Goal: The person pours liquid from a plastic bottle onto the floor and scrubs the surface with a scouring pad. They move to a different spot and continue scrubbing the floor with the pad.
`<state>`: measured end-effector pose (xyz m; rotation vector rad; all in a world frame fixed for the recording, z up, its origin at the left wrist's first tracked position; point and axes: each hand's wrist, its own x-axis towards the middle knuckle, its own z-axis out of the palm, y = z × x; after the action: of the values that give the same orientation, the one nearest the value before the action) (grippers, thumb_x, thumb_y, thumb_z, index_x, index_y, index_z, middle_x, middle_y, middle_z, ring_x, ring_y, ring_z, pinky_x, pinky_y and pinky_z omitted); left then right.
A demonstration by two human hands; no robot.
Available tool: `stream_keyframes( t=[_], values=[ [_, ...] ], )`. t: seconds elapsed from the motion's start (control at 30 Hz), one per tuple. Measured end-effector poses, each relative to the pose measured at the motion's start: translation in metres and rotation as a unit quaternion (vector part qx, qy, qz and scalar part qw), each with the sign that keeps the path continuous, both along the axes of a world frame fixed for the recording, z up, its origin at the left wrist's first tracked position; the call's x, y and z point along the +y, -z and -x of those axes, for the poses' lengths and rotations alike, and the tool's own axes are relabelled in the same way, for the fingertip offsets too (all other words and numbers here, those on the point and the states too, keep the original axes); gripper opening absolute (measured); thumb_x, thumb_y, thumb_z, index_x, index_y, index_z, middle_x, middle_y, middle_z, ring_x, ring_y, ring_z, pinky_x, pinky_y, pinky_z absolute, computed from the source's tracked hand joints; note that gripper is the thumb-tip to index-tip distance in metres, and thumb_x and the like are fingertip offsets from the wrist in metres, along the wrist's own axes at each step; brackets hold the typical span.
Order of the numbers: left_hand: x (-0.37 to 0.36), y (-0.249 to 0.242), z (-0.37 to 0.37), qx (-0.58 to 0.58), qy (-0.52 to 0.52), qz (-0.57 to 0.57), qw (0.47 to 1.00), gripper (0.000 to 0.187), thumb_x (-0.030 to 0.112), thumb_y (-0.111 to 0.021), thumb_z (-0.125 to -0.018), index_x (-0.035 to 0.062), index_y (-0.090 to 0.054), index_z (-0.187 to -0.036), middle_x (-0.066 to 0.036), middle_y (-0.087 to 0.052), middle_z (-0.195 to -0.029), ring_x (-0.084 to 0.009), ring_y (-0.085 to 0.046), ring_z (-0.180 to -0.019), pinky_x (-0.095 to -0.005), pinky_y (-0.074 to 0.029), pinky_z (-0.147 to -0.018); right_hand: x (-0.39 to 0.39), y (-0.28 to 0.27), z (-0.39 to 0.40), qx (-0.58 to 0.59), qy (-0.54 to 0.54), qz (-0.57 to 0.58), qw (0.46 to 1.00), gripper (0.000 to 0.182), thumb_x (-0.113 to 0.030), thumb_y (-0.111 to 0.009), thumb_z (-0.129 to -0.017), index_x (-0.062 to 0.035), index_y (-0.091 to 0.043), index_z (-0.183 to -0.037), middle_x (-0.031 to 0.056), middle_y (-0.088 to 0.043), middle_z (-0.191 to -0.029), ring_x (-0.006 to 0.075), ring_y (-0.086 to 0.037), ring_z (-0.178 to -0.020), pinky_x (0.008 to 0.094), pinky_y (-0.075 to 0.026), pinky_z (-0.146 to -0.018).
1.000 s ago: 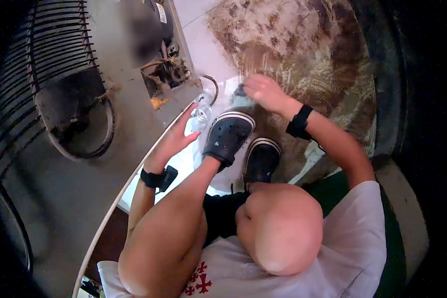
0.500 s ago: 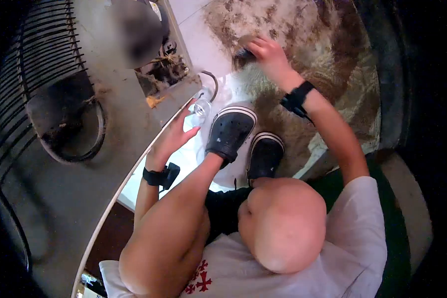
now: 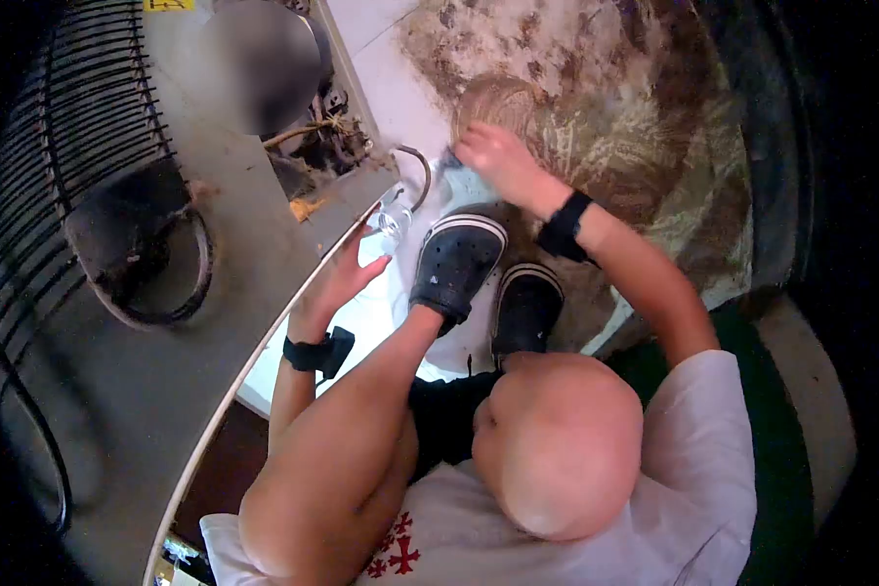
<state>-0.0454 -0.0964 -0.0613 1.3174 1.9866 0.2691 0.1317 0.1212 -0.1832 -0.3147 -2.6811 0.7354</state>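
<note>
My right hand has its fingers closed on a small dark bluish piece, mostly hidden and too small to name. It is at the near left edge of a brown-and-cream smeared mat, above my dark clog. Beside the white-rimmed edge of a grey surface, my left hand curves its thumb and fingers around a clear plastic bottle. The rim hides part of those fingers. Both wrists wear black bands.
The grey surface at left holds a black wire grille, a dark looped part and a dirty open box with debris. A thin dark hook stands by the bottle. White tiles lie behind.
My right hand has moved left and toward me with the small dark piece, off the mat's middle to its edge. A brown curved smear now shows where it was. My left hand has barely moved.
</note>
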Motion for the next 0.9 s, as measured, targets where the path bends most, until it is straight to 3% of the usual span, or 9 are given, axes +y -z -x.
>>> stream_keyframes(
  t=[0.03,0.13,0.23,0.27,0.37,0.4,0.53,0.77,0.9],
  values=[
    [0.000,-0.001,0.000,0.008,0.009,0.002,1.000,0.070,0.023,-0.073,-0.075,0.0107,-0.041,-0.135,-0.013,-0.062,-0.105,-0.0298,-0.060,-0.096,-0.0389,-0.048,-0.083,0.001,-0.003,-0.009,-0.006,-0.038,0.000,0.999,0.012,-0.004,-0.056,-0.068,-0.0025,-0.058,-0.080,0.0105,-0.056,-0.078,0.0279,-0.058,-0.085,0.0375,-0.051,-0.072],
    [-0.002,0.004,0.003,0.026,0.041,0.036,0.998,0.078,0.017,-0.076,-0.071,0.0105,-0.034,-0.137,-0.013,-0.053,-0.123,-0.0285,-0.059,-0.101,-0.0397,-0.048,-0.086,0.029,0.000,-0.013,0.029,0.040,-0.061,0.997,0.008,-0.009,-0.056,-0.070,-0.0057,-0.058,-0.077,0.0096,-0.058,-0.077,0.0271,-0.059,-0.084,0.0370,-0.052,-0.070],
    [-0.003,0.003,0.002,-0.006,0.018,0.017,1.000,0.077,0.016,-0.076,-0.071,0.0092,-0.035,-0.136,-0.013,-0.052,-0.124,-0.0293,-0.058,-0.102,-0.0392,-0.047,-0.087,0.042,-0.002,0.011,0.050,0.110,-0.017,0.993,0.007,-0.009,-0.055,-0.071,-0.0059,-0.058,-0.076,0.0091,-0.058,-0.077,0.0257,-0.060,-0.084,0.0364,-0.052,-0.069],
    [-0.005,0.005,0.003,0.007,0.028,0.016,0.999,0.078,0.016,-0.076,-0.070,0.0080,-0.035,-0.136,-0.013,-0.052,-0.125,-0.0293,-0.057,-0.102,-0.0388,-0.047,-0.087,0.027,0.003,0.014,-0.016,0.097,0.015,0.995,0.007,-0.009,-0.055,-0.071,-0.0062,-0.057,-0.077,0.0086,-0.059,-0.080,0.0253,-0.059,-0.086,0.0359,-0.052,-0.071],
    [-0.004,0.005,0.002,0.064,0.080,-0.015,0.995,0.079,0.016,-0.077,-0.070,0.0080,-0.034,-0.136,-0.013,-0.052,-0.125,-0.0293,-0.058,-0.102,-0.0387,-0.047,-0.088,-0.005,-0.002,-0.003,0.072,-0.017,-0.012,0.997,0.012,-0.004,-0.056,-0.067,-0.0020,-0.058,-0.078,0.0079,-0.057,-0.077,0.0257,-0.057,-0.080,0.0327,-0.050,-0.070],
    [-0.003,0.006,0.002,0.008,0.045,0.016,0.999,0.080,0.017,-0.077,-0.070,0.0093,-0.034,-0.137,-0.014,-0.052,-0.125,-0.0295,-0.058,-0.104,-0.0391,-0.047,-0.088,-0.002,-0.005,-0.016,-0.002,-0.025,-0.013,1.000,0.011,-0.005,-0.056,-0.067,-0.0032,-0.058,-0.078,0.0078,-0.058,-0.080,0.0244,-0.058,-0.082,0.0317,-0.051,-0.070],
    [-0.019,0.019,0.009,0.019,0.036,0.021,0.999,0.081,0.017,-0.076,-0.070,0.0105,-0.033,-0.138,-0.013,-0.051,-0.126,-0.0284,-0.059,-0.102,-0.0388,-0.047,-0.088,0.035,0.006,-0.011,0.037,0.091,-0.037,0.994,0.013,-0.010,-0.055,-0.072,-0.0054,-0.060,-0.083,0.0097,-0.059,-0.083,0.0267,-0.058,-0.089,0.0354,-0.051,-0.075],
    [-0.008,0.009,0.007,0.028,0.057,0.020,0.998,0.081,0.013,-0.076,-0.069,0.0104,-0.033,-0.138,-0.012,-0.051,-0.126,-0.0265,-0.059,-0.100,-0.0384,-0.049,-0.086,-0.006,0.007,-0.019,-0.008,-0.027,0.010,1.000,0.008,-0.009,-0.055,-0.072,-0.0050,-0.059,-0.078,0.0096,-0.057,-0.076,0.0275,-0.058,-0.080,0.0381,-0.050,-0.073],
    [-0.009,0.008,0.005,-0.016,0.029,0.019,0.999,0.080,0.015,-0.077,-0.070,0.0099,-0.034,-0.137,-0.011,-0.051,-0.126,-0.0258,-0.060,-0.100,-0.0380,-0.048,-0.086,0.032,0.005,0.001,0.049,0.124,-0.014,0.991,0.007,-0.009,-0.054,-0.071,-0.0054,-0.058,-0.075,0.0086,-0.056,-0.075,0.0260,-0.057,-0.081,0.0382,-0.050,-0.071]
  ],
)
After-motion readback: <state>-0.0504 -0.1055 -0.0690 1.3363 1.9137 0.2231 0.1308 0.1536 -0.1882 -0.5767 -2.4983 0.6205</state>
